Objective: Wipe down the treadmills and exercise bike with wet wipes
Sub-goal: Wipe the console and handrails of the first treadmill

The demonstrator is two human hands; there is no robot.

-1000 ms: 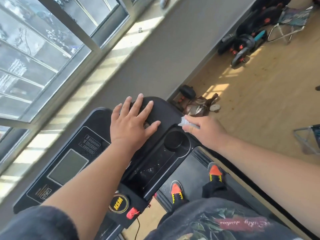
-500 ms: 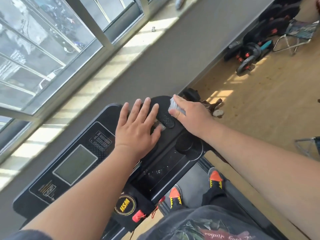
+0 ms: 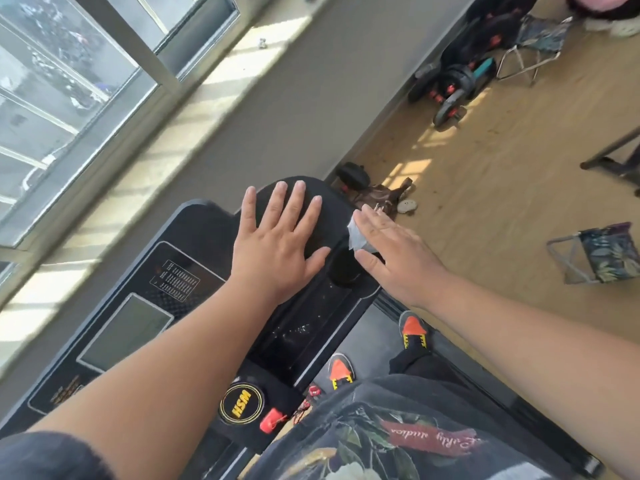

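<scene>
I stand on a black treadmill, facing its console (image 3: pixel 194 244) with a grey display (image 3: pixel 124 334). My left hand (image 3: pixel 277 247) lies flat on the console's upper right part, fingers spread and straight. My right hand (image 3: pixel 401 258) presses a white wet wipe (image 3: pixel 356 237) onto the console's right end, beside the round cup holder (image 3: pixel 343 268). Its fingers look straight over the wipe, and most of the wipe is hidden under the hand. The recessed tray (image 3: pixel 294 327) below the cup holder shows specks or droplets.
A red safety key (image 3: pixel 272 419) sits at the console's near edge. The window and sill run along the left behind a grey wall. On the wooden floor to the right are a folding stool (image 3: pixel 602 251), a scooter (image 3: pixel 453 81) and a brown object (image 3: pixel 381 199).
My right hand slid with the wipe from the console's top edge, beside my left fingers, back toward the right end by the cup holder. My left hand stayed flat in place.
</scene>
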